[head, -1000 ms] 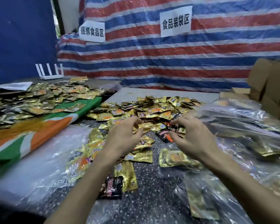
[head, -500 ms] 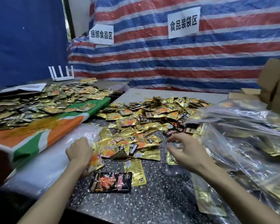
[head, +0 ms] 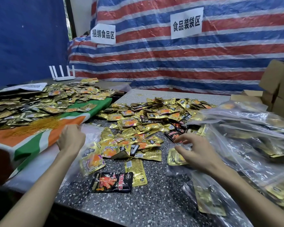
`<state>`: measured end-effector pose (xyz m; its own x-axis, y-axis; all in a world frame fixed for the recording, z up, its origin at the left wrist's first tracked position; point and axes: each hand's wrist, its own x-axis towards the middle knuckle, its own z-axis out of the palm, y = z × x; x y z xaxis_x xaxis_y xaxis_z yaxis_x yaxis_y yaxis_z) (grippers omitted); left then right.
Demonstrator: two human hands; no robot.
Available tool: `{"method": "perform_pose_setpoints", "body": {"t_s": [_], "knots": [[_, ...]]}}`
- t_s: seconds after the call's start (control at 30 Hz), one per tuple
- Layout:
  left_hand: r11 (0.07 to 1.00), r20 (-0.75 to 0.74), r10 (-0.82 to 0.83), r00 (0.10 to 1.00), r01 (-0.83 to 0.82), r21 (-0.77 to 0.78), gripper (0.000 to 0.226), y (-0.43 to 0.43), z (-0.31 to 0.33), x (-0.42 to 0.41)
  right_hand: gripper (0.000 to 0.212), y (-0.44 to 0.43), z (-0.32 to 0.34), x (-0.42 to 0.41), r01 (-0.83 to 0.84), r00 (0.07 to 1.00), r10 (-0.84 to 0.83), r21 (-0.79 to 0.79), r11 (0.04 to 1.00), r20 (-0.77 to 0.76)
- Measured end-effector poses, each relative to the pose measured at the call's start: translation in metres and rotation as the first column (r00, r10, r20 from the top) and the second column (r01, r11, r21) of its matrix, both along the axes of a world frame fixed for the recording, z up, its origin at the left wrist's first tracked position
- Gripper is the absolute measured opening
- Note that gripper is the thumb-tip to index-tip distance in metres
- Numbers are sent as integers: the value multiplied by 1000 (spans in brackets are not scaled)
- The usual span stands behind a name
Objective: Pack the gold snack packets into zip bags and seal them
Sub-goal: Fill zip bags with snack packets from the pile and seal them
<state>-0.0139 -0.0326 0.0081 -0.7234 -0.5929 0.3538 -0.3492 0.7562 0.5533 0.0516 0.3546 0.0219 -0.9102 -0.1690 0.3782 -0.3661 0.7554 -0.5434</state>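
A packer's right hand (head: 198,151) hovers over a clear zip bag (head: 175,170) lying on the speckled table (head: 121,203), fingers stretched and slightly spread, their tips at the bag's mouth; one gold packet (head: 175,158) shows through the film. The left hand (head: 70,140) sits at the edge of a sheet of clear plastic (head: 39,163) with its fingers curled; whether they pinch the plastic cannot be told. The loose gold snack packets (head: 154,115) lie heaped across the middle of the table, just beyond both hands, with a black packet (head: 111,181) among the strays nearest the packer. Filled zip bags (head: 246,138) pile up to the right.

The step in hand looks like the loading of a bag barely begun. The next move likely calls for holding the mouth open with one hand while the other draws gold packets from the heap, leaving the black ones aside.
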Motion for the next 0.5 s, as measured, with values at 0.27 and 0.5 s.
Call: {"method": "perform_pose_setpoints", "body": {"t_s": [0.27,0.5], "knots": [[951,-599,-307,740,223,-212,15,71,40,36,7,-16,9,6,-63,994,85,-287,956,64],[454,-476,-861,178,689,-564,7,157,21,85,75,-25,10,15,151,663,522,-778,610,537]]}}
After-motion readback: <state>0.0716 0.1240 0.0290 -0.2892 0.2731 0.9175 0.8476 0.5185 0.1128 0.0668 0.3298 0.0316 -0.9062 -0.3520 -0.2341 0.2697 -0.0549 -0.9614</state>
